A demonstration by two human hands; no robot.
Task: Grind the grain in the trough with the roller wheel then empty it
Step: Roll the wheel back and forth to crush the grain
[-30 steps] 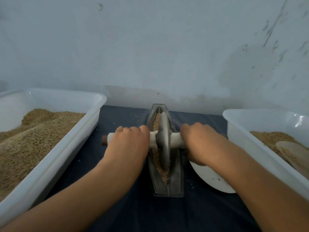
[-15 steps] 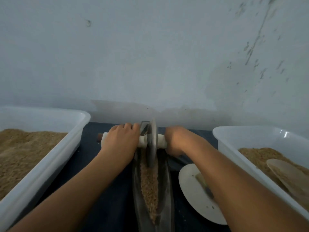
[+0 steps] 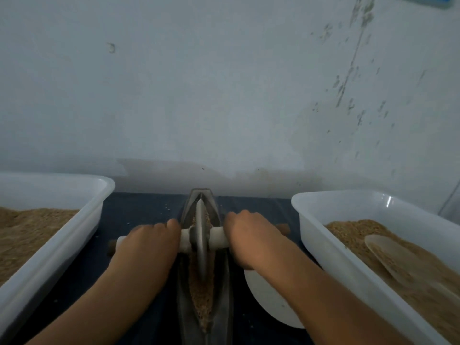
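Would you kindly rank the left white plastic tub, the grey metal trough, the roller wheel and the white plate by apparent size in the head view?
1. Left white plastic tub, cropped
2. Grey metal trough
3. White plate, partly hidden, so unsure
4. Roller wheel

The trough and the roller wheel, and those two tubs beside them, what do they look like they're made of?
The trough looks like dark cast metal: dull grey, thick-walled, faintly sheened. The roller wheel seems metal too, a thin grey disc; its handle looks like pale wood, matte, though that is unsure. Left tub and right tub look like white plastic: smooth, slightly translucent, glossy rims.
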